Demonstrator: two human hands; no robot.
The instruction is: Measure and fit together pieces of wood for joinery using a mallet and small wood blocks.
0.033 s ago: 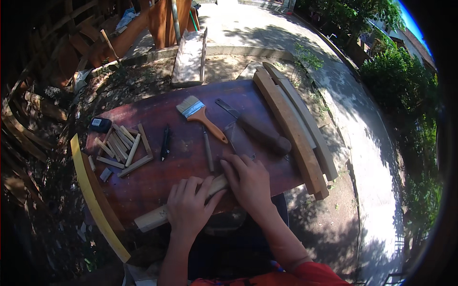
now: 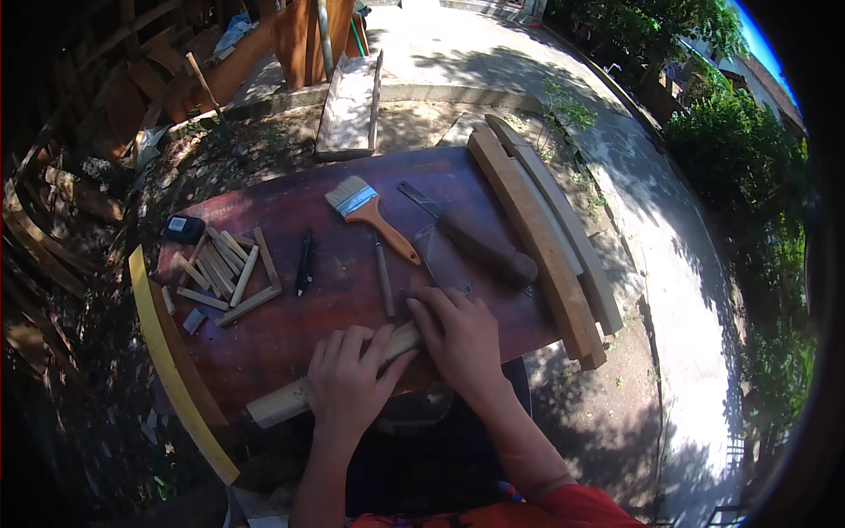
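Note:
A pale wooden block (image 2: 279, 404) with a dark pencil-like mark lies slantwise along the near edge of the table. My left hand (image 2: 346, 377) curls over its middle, thumb pointing right. Around its right end wraps my right hand (image 2: 461, 341), which hides that end. Just beyond my hands rests a thin rod-like tool with a grey handle (image 2: 384, 280). Farther back lie a wide paintbrush (image 2: 385, 231) with an orange handle and a dark wooden mallet-like tool (image 2: 486, 249). A black pen-shaped tool (image 2: 304, 266) is left of them.
On the table's (image 2: 334, 304) left side sit several small wooden sticks (image 2: 231, 264) and a black tape-measure-like case (image 2: 186, 230). Long wooden beams (image 2: 539, 251) line the right edge. A curved yellow strip (image 2: 172, 370) borders the left. Beyond stands a long wooden trough (image 2: 349, 110).

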